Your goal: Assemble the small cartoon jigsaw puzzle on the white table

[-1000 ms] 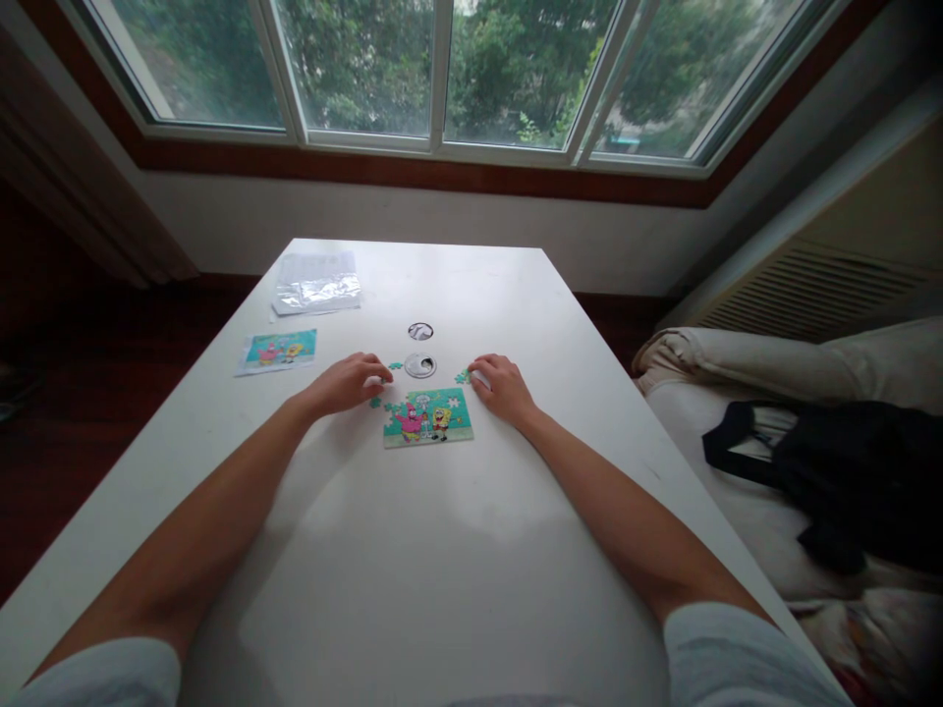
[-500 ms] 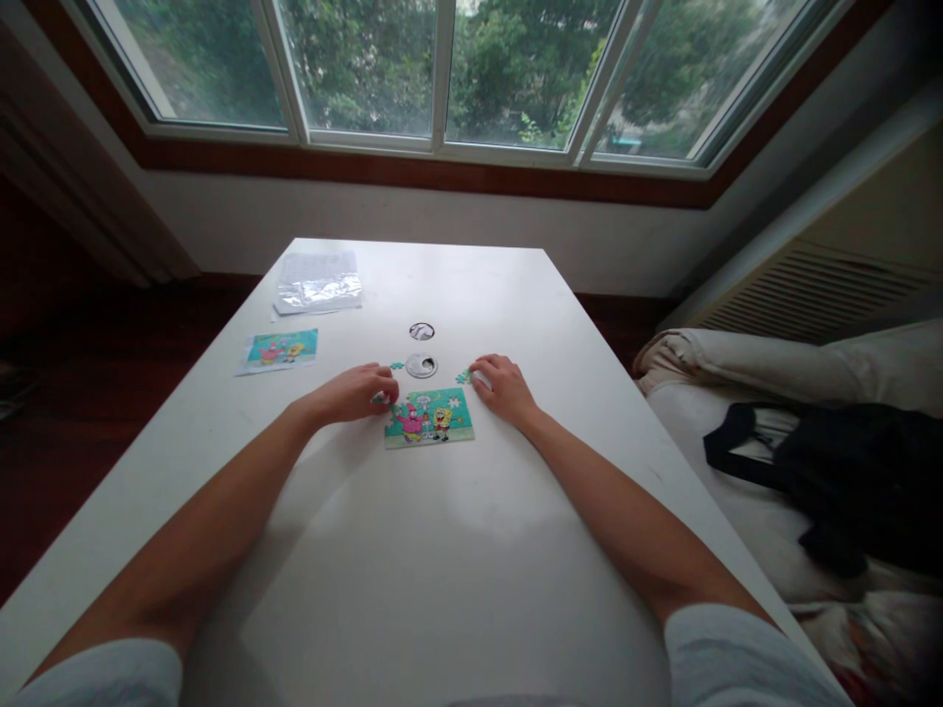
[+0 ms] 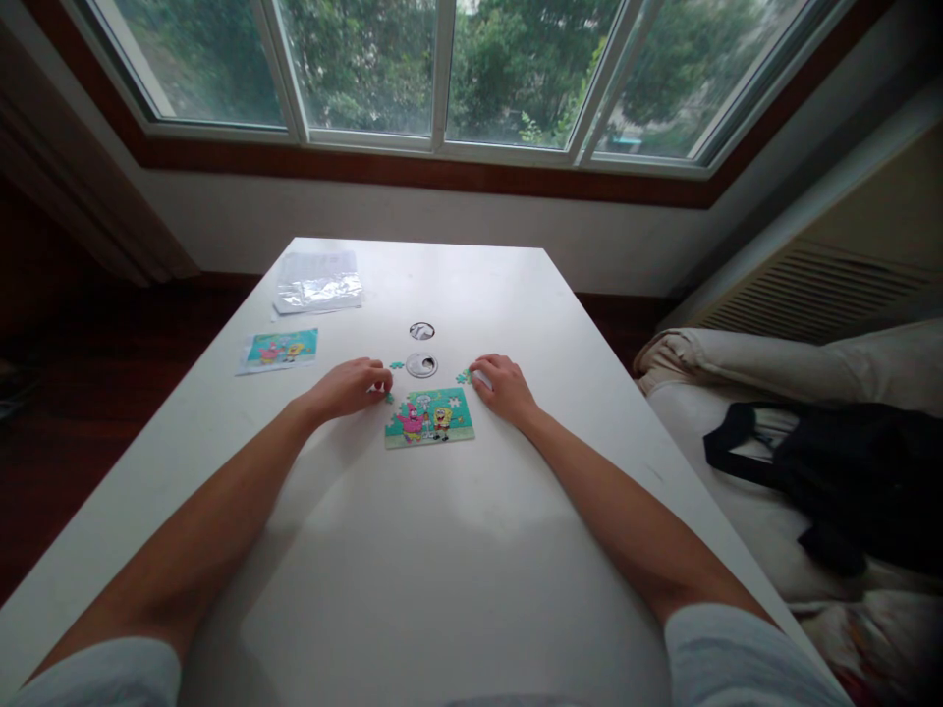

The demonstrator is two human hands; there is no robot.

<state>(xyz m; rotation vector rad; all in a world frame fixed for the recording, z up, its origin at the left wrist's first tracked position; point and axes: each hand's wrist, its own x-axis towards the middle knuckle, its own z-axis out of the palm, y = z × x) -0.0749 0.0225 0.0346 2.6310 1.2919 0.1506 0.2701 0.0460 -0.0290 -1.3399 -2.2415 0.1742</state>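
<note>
A small cartoon jigsaw puzzle (image 3: 428,416), mostly put together, lies on the white table (image 3: 413,550). My left hand (image 3: 350,386) rests at its upper left corner. The fingers are curled and pinched on a small teal puzzle piece (image 3: 387,397) that touches the corner. My right hand (image 3: 505,385) lies at the upper right corner, fingers curled down. Its tips touch a loose teal piece (image 3: 463,376), and something pale shows under them. Another loose piece (image 3: 396,365) lies just beyond my left fingertips.
A printed picture of the same cartoon (image 3: 278,350) lies to the left, with a crumpled clear plastic bag (image 3: 318,283) behind it. A round cable-hole cover (image 3: 420,365) and an open hole (image 3: 421,331) sit beyond the puzzle. A sofa with a black bag (image 3: 847,471) is at the right.
My left hand slid down to the loose piece by the puzzle's left corner, then drew back slightly; that piece now sits against the corner. My right hand has stayed still.
</note>
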